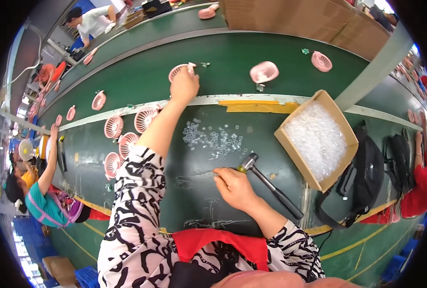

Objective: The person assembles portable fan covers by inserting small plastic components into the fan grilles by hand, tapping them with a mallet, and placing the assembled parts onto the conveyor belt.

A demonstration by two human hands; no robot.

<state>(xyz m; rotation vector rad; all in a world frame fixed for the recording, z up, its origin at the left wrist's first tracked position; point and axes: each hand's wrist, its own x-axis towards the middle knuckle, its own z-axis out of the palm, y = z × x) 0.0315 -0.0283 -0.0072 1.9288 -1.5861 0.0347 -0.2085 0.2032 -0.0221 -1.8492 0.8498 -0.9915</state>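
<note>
My left hand (183,87) reaches out over the green belt, its fingers closed on the rim of a pink slotted plastic cover (177,72). Low over the bench, my right hand (236,188) has its fingers curled in, and whatever they may pinch is too small to make out. Just right of it lies a hammer (275,188) with a dark handle. Small clear plastic pieces (218,141) are strewn between my two arms. Beside my left forearm several more pink slotted covers (113,126) lie grouped on the bench.
A cardboard box (297,156) full of clear pieces stands to the right, with a black bag (367,177) beyond it. More pink parts (264,72) ride on the belt (223,53). A grey post (379,67) rises at the right. Other people work at both sides.
</note>
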